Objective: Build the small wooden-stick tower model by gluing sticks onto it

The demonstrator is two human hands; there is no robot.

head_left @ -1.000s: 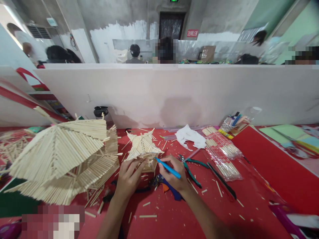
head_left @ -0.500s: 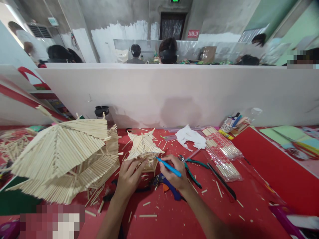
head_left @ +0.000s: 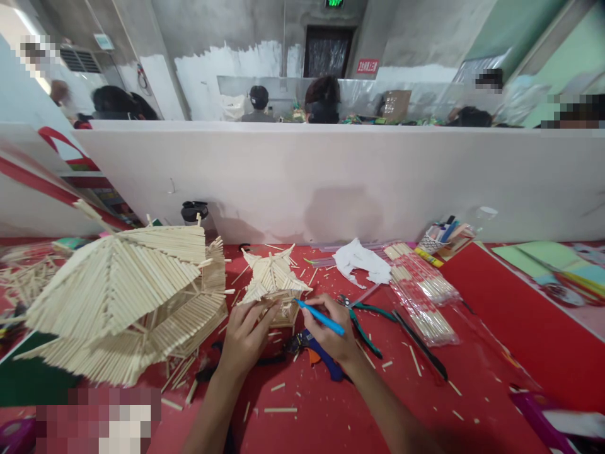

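My right hand (head_left: 334, 323) grips a blue pen (head_left: 322, 318), its tip close to the front eave of a small pavilion model (head_left: 271, 274) made of thin wooden sticks. At that same eave, the fingers of my left hand (head_left: 248, 325) pinch a thin wooden stick (head_left: 283, 294) held crosswise; its ends are hard to make out. The model's lower front is partly hidden behind my hands. Below them on the red table lie blue-handled pliers (head_left: 326, 359). Green-handled cutters (head_left: 366, 321) rest beside my right hand.
A large stick-built pavilion (head_left: 123, 290) stands on the left. Bundled sticks in plastic (head_left: 420, 296), a white crumpled cloth (head_left: 362, 261), a black rod-like tool (head_left: 420, 347) and a pen holder (head_left: 432, 239) are on the right. A white partition (head_left: 265, 176) runs behind; several people sit beyond.
My hands, the pen and the small model keep nearly the same positions. The whole view has shifted very slightly.
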